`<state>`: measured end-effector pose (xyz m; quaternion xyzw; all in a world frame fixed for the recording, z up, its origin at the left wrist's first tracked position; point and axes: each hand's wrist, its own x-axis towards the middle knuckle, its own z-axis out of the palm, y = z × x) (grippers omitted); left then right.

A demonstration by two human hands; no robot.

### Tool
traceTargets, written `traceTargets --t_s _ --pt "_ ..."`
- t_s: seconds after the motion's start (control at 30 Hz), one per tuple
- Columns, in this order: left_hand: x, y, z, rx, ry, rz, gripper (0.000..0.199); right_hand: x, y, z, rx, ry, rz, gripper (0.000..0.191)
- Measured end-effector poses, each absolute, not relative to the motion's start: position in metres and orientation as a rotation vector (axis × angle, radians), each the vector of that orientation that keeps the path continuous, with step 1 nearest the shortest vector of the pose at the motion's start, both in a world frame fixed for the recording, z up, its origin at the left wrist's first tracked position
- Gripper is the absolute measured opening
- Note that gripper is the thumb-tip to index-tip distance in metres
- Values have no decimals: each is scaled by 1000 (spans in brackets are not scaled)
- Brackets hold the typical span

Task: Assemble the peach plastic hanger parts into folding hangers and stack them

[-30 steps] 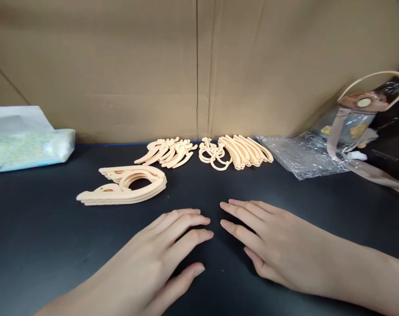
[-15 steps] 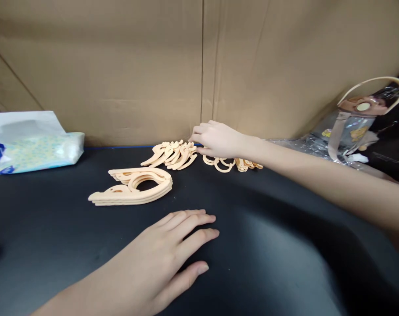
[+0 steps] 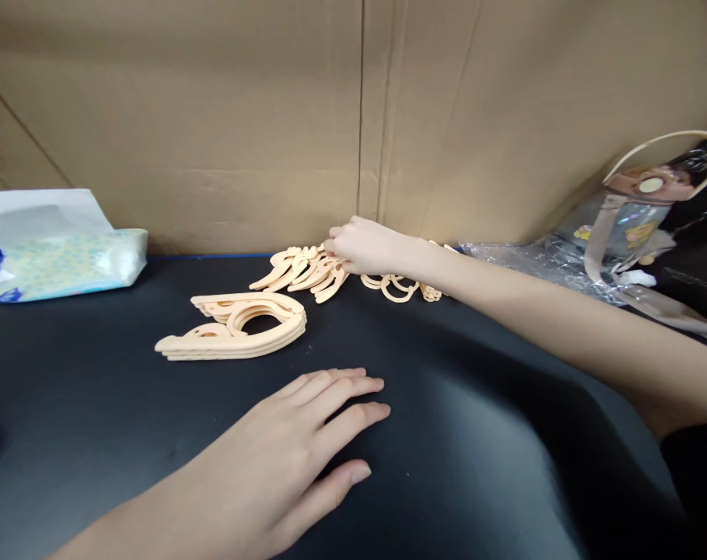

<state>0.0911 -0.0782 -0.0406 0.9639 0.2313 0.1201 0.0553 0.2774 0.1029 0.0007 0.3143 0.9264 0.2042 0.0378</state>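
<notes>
My left hand (image 3: pixel 306 443) lies flat on the black table (image 3: pixel 446 474), palm down, its fingers spread and holding nothing. At the far edge, my right hand (image 3: pixel 365 245) reaches over a pile of curved beige plastic pieces (image 3: pixel 298 268). Its fingers are bent down at the pile's right end, and their tips are hidden, so a hold cannot be made out. Beige ring-shaped pieces (image 3: pixel 397 289) lie just below the right wrist, partly covered by the forearm. Beyond my left fingertips, to the left, rests a neat stack of folded beige hangers (image 3: pixel 253 342).
A pack of tissues (image 3: pixel 67 260) lies at the far left. Cardboard (image 3: pixel 213 117) stands upright behind the table. At the far right are crumpled clear plastic (image 3: pixel 522 260) and a transparent bottle (image 3: pixel 627 225) with a handle and strap.
My right hand has shifted slightly left over the pile, and some curved pieces there have moved. My left hand stays where it was. The view has tilted a little.
</notes>
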Motion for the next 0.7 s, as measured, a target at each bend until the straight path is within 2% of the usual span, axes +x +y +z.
traceTargets --t_s 0.47,0.7 --pt "92 -79 -40 2900 716 389 38 290 97 8 953 2935 691 20" --pt "92 -79 -40 2884 696 406 39 319 66 20 946 2984 746 19"
